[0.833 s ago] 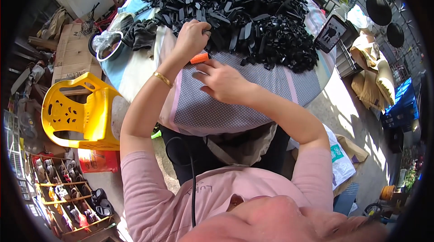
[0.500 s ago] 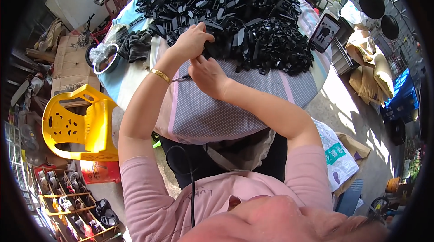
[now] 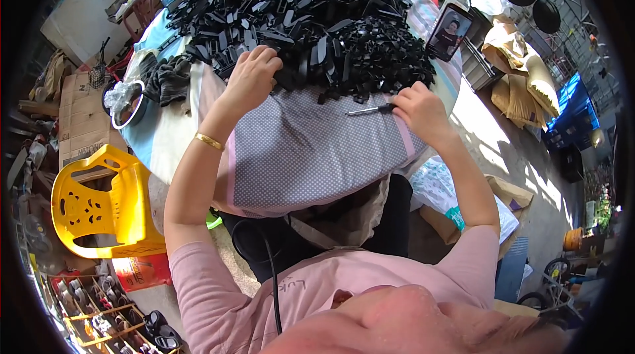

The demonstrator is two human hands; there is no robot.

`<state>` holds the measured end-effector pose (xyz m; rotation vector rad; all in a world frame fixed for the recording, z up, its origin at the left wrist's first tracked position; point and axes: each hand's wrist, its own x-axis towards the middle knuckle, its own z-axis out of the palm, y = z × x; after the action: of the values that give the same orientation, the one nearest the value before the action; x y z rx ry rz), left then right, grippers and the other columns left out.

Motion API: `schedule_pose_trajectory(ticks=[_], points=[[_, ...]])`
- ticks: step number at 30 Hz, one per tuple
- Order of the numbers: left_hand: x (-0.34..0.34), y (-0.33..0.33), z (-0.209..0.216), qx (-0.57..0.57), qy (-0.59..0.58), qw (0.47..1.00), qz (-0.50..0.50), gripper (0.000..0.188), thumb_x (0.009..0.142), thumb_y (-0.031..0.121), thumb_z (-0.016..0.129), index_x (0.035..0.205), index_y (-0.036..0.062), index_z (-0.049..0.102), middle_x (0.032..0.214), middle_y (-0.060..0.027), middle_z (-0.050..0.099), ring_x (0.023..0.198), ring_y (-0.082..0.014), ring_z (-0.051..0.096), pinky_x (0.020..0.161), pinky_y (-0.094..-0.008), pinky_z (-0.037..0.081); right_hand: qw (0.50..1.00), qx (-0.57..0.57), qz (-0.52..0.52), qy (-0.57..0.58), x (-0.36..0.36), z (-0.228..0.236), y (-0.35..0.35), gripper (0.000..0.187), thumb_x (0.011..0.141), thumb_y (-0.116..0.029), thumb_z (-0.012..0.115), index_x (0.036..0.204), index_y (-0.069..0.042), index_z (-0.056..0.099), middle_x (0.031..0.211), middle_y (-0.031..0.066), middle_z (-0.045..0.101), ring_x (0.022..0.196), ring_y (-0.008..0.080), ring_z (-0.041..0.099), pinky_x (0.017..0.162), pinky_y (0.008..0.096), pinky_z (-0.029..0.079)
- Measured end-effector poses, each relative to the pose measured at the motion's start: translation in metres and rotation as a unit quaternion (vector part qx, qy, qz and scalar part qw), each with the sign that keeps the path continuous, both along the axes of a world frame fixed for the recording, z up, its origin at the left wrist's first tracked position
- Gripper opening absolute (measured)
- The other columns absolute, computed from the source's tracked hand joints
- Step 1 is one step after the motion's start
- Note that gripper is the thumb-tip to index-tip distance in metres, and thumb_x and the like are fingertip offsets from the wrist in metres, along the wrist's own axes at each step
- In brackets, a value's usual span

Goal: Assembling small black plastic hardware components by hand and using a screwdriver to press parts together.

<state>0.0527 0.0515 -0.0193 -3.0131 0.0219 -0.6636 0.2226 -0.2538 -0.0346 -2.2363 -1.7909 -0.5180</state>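
A large heap of flat black plastic pieces (image 3: 291, 7) covers the far half of a cloth-covered table (image 3: 311, 149). My left hand (image 3: 253, 76) is at the heap's near edge, with its fingers bent and closed. What they pinch, if anything, blends into the black pieces behind. My right hand (image 3: 421, 113) is out to the right over the cloth, its fingers closed round the dark handle of a screwdriver (image 3: 370, 110). The thin metal shaft points left, toward the table's middle. Smaller black bits (image 3: 383, 56) form the heap's right part, just beyond my right hand.
A phone (image 3: 450, 32) stands tilted at the table's right edge. Dark gloves (image 3: 167, 79) and a white-rimmed bowl (image 3: 139, 106) lie at the left. A yellow plastic chair (image 3: 126, 205) is left of the table. Brown sacks (image 3: 526, 83) stand on the right; a black cable (image 3: 273, 281) hangs before me.
My hands were close together at the heap's near edge and are now apart. The right hand has moved right with the screwdriver; the left stays by the heap. The whole view has shifted slightly.
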Motion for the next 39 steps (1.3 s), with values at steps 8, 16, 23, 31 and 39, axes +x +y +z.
schedule_pose_trajectory(ticks=[8, 16, 23, 31, 39], points=[[-0.004, -0.036, 0.012, -0.146, 0.012, 0.988, 0.045, 0.027, 0.065, 0.003, 0.064, 0.09, 0.0019, 0.054, 0.079, -0.0124, 0.056, 0.078, -0.0277, 0.058, 0.071, -0.0349, 0.047, 0.989, 0.144, -0.027, 0.016, 0.014, -0.03, 0.034, 0.018, 0.071, -0.015, 0.07, 0.086, -0.006, 0.065, 0.08, 0.0045, 0.058, 0.083, 0.022, 0.054, 0.07, 0.0323, 0.047], [-0.017, -0.063, 0.023, -0.316, 0.046, 0.947, -0.043, 0.027, 0.066, 0.004, 0.072, 0.091, 0.0019, 0.062, 0.08, -0.0062, 0.055, 0.067, -0.0148, 0.055, 0.058, -0.0277, 0.044, 0.955, 0.241, -0.152, 0.081, 0.038, -0.006, 0.025, 0.016, 0.072, -0.017, 0.071, 0.081, -0.004, 0.067, 0.078, 0.0081, 0.06, 0.062, 0.0207, 0.059, 0.055, 0.0305, 0.046], [0.002, -0.078, -0.012, -0.461, 0.042, 0.883, -0.084, 0.051, 0.068, 0.0, 0.07, 0.116, 0.0041, 0.051, 0.088, -0.0034, 0.054, 0.075, -0.0106, 0.053, 0.068, -0.0223, 0.047, 0.961, 0.187, -0.162, 0.119, 0.05, -0.019, 0.026, 0.014, 0.072, -0.015, 0.071, 0.08, -0.004, 0.067, 0.082, 0.0064, 0.061, 0.061, 0.0181, 0.058, 0.056, 0.0282, 0.047], [0.005, -0.084, -0.016, -0.649, 0.086, 0.756, -0.024, 0.052, 0.072, 0.006, 0.073, 0.118, 0.0006, 0.049, 0.093, -0.0036, 0.057, 0.084, -0.0086, 0.057, 0.076, -0.0227, 0.049, 0.945, 0.289, -0.069, 0.137, 0.037, -0.012, 0.053, 0.012, 0.071, -0.009, 0.073, 0.08, -0.002, 0.067, 0.094, 0.0065, 0.058, 0.066, 0.0132, 0.055, 0.055, 0.0239, 0.046], [0.001, -0.079, -0.027, -0.718, 0.092, 0.689, -0.044, 0.044, 0.076, 0.008, 0.07, 0.116, 0.0015, 0.052, 0.091, -0.001, 0.059, 0.086, -0.0069, 0.057, 0.076, -0.0205, 0.048, 0.808, 0.248, 0.026, 0.534, -0.005, 0.004, 0.069, 0.013, 0.084, -0.01, 0.062, 0.094, -0.001, 0.06, 0.074, 0.0009, 0.059, 0.061, 0.0059, 0.053, 0.056, 0.0184, 0.044]])
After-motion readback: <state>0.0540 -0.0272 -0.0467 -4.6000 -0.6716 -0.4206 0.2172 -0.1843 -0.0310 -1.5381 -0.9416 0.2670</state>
